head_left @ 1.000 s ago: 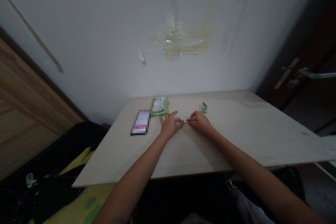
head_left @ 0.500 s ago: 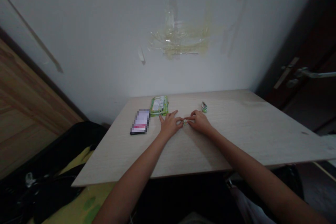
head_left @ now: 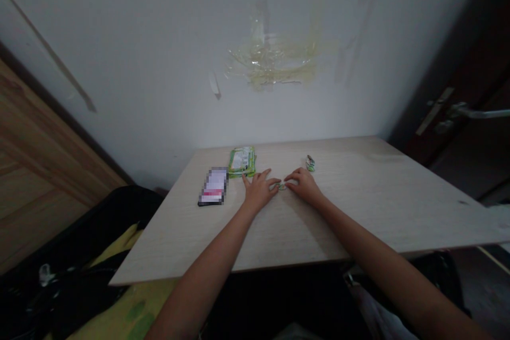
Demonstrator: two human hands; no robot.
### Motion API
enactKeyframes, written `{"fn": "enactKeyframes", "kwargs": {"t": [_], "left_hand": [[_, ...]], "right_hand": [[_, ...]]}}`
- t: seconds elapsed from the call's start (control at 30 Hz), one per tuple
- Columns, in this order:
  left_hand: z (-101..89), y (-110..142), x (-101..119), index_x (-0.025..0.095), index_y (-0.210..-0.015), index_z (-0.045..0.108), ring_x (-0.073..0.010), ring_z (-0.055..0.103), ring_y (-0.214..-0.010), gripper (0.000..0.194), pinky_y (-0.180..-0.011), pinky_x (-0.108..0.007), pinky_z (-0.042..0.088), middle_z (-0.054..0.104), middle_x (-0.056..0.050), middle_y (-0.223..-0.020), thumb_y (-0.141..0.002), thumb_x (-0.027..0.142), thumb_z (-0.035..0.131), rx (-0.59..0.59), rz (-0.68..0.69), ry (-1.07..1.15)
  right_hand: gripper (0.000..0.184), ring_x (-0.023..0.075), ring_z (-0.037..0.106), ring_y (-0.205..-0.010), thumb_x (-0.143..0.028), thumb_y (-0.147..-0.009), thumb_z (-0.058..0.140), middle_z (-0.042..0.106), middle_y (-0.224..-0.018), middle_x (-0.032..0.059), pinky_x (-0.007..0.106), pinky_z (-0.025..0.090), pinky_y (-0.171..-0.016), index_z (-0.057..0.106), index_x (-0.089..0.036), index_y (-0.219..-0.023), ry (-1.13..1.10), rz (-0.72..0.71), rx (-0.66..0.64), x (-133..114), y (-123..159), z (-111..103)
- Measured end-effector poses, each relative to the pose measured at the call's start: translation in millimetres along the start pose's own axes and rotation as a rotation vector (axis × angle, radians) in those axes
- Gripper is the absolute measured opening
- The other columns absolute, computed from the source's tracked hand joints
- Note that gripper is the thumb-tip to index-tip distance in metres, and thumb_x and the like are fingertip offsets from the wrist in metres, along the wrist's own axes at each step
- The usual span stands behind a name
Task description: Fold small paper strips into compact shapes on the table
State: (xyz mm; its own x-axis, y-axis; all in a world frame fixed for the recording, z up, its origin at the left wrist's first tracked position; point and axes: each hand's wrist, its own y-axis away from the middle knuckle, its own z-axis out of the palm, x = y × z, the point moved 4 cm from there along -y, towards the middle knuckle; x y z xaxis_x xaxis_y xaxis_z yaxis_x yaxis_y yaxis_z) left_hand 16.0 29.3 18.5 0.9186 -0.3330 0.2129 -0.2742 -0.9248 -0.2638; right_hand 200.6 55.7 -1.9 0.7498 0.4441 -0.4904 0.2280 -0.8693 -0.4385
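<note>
A small green-and-white wrapper (head_left: 281, 187) lies on the table between my two hands, mostly covered by fingertips. The thumb and index finger of my left hand (head_left: 258, 188) close on its left side, while the other fingers spread out over the tabletop. From the right, my right hand (head_left: 305, 186) has its thumb and index fingertips drawn together at the wrapper's edge; the exact contact is too small to make out clearly. A crumpled or folded green-and-white piece (head_left: 310, 163) sits just beyond my right hand. Behind my left hand lies a stack of flat green packets (head_left: 242, 161).
A phone (head_left: 214, 186) with a blurred-out screen lies left of my left hand. The pale wooden table (head_left: 358, 191) meets a wall (head_left: 159, 64) with peeling tape. A dark door with a metal handle (head_left: 478, 113) is at the right. Dark and yellow cloth hangs below the left edge.
My right fingertips have drawn slightly to the right, away from the left ones, and a little more of the wrapper shows. My left hand has stayed nearly in place.
</note>
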Motion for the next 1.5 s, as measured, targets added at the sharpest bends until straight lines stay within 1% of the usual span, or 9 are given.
{"fn": "enactKeyframes", "kwargs": {"t": [0.1, 0.23, 0.4, 0.6, 0.8, 1.0, 1.2, 1.37, 1.5], "left_hand": [[1.7, -1.6, 0.0, 0.050, -0.121, 0.065, -0.0330, 0.040, -0.137, 0.032, -0.113, -0.075, 0.005, 0.044, 0.005, -0.154, -0.094, 0.052, 0.049, -0.002, -0.011, -0.001], [4.8, -4.9, -1.1, 0.050, -0.119, 0.067, -0.0331, 0.038, -0.138, 0.031, -0.112, -0.075, 0.010, 0.044, 0.004, -0.154, -0.093, 0.053, 0.050, -0.020, -0.058, 0.032], [4.6, -7.1, -1.5, 0.049, -0.116, 0.069, -0.0320, 0.038, -0.138, 0.029, -0.111, -0.076, 0.005, 0.047, 0.004, -0.151, -0.094, 0.051, 0.050, -0.009, -0.076, 0.080], [5.5, -10.5, -5.0, 0.049, -0.112, 0.070, -0.0327, 0.036, -0.138, 0.026, -0.109, -0.078, 0.006, 0.047, 0.005, -0.151, -0.092, 0.049, 0.053, -0.030, -0.116, 0.126], [4.1, -13.2, -3.4, 0.047, -0.110, 0.072, -0.0332, 0.035, -0.139, 0.025, -0.109, -0.078, 0.008, 0.046, 0.003, -0.152, -0.089, 0.050, 0.058, -0.042, -0.123, 0.112], [2.5, -10.3, -1.9, 0.045, -0.114, 0.071, -0.0363, 0.035, -0.138, 0.031, -0.109, -0.078, 0.008, 0.047, 0.001, -0.152, -0.088, 0.056, 0.056, -0.035, -0.081, 0.097], [5.6, -9.7, -4.2, 0.048, -0.117, 0.068, -0.0352, 0.032, -0.141, 0.037, -0.107, -0.080, 0.009, 0.044, 0.001, -0.154, -0.086, 0.064, 0.054, -0.075, -0.081, 0.076], [5.0, -9.5, -3.6, 0.049, -0.120, 0.066, -0.0343, 0.031, -0.142, 0.038, -0.109, -0.078, 0.008, 0.043, 0.002, -0.155, -0.087, 0.063, 0.054, -0.098, -0.101, 0.074], [4.3, -8.1, -3.0, 0.049, -0.121, 0.066, -0.0338, 0.030, -0.143, 0.038, -0.110, -0.077, 0.008, 0.043, 0.002, -0.155, -0.088, 0.063, 0.052, -0.096, -0.102, 0.076]], "right_hand": [[0.016, 0.0219, 0.059, -0.095, -0.029, -0.085, 0.071, 0.066, -0.097, 0.0092, 0.035, 0.044, -0.093, 0.079, -0.022, -0.096, 0.000, -0.009, -0.001, 2.1, -2.0, 2.2], [0.017, 0.0229, 0.058, -0.096, -0.030, -0.086, 0.069, 0.068, -0.096, 0.0103, 0.035, 0.044, -0.092, 0.080, -0.021, -0.095, 0.007, 0.012, 0.004, 6.3, -3.1, 5.1], [0.019, 0.0222, 0.059, -0.097, -0.030, -0.088, 0.066, 0.068, -0.099, 0.0109, 0.034, 0.044, -0.094, 0.080, -0.021, -0.098, 0.004, 0.028, -0.003, 6.7, -2.8, 4.1], [0.020, 0.0223, 0.060, -0.097, -0.030, -0.088, 0.065, 0.068, -0.099, 0.0103, 0.034, 0.044, -0.095, 0.080, -0.022, -0.098, 0.041, 0.037, -0.013, -0.7, -1.7, 0.6], [0.021, 0.0218, 0.060, -0.100, -0.032, -0.088, 0.064, 0.067, -0.103, 0.0094, 0.034, 0.043, -0.095, 0.078, -0.023, -0.101, 0.072, 0.032, -0.048, -3.9, -1.0, -1.9], [0.021, 0.0208, 0.059, -0.102, -0.032, -0.087, 0.066, 0.066, -0.106, 0.0094, 0.033, 0.043, -0.096, 0.077, -0.023, -0.103, 0.076, 0.023, -0.078, -3.5, -1.8, -3.6], [0.023, 0.0219, 0.059, -0.105, -0.032, -0.086, 0.068, 0.065, -0.107, 0.0095, 0.036, 0.043, -0.097, 0.076, -0.023, -0.105, 0.074, 0.013, -0.083, -3.1, -0.7, -4.4], [0.026, 0.0220, 0.059, -0.105, -0.037, -0.084, 0.070, 0.064, -0.108, 0.0096, 0.037, 0.044, -0.097, 0.076, -0.023, -0.104, 0.057, 0.000, -0.071, -2.5, 0.3, -4.5], [0.025, 0.0215, 0.060, -0.104, -0.037, -0.083, 0.070, 0.065, -0.107, 0.0090, 0.037, 0.044, -0.097, 0.076, -0.023, -0.104, 0.046, -0.011, -0.066, -2.5, 1.0, -4.1]]}}
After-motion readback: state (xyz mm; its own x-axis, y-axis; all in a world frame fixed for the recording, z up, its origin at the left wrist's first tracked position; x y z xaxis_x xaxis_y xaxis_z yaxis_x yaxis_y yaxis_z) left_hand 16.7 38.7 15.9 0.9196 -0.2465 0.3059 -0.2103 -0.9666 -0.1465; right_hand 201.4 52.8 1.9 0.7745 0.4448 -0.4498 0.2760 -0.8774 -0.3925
